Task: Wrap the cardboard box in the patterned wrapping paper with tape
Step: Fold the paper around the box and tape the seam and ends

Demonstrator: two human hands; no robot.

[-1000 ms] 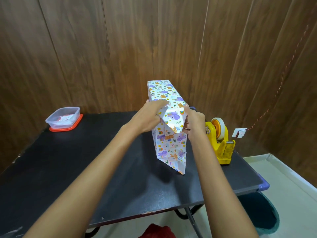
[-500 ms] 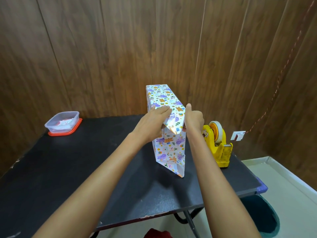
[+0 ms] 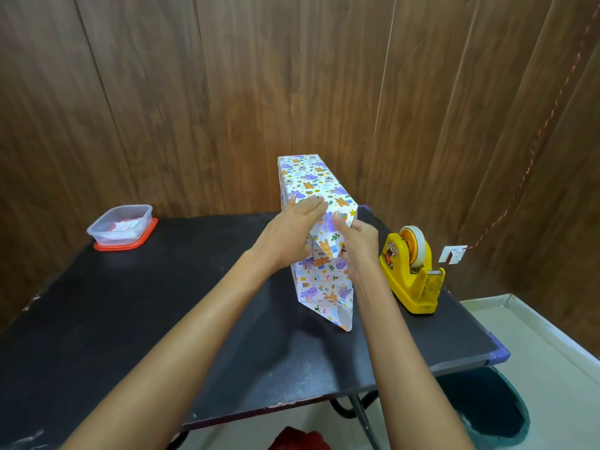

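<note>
Inspecting progress, I find the cardboard box (image 3: pixel 306 181) upright on the black table (image 3: pixel 162 303), body papered, left hand (image 3: pixel 289 232) pressing flat-fingered on top, right hand (image 3: pixel 358 246) pinching the end flap (image 3: pixel 326 246), lower flap (image 3: pixel 342 316) loose, tape dispenser (image 3: pixel 410 277) untouched.

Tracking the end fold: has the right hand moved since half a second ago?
Yes. Against the wrapped box's top front edge, the right hand has dropped and shifted left, now pinching the folded flap.
</note>
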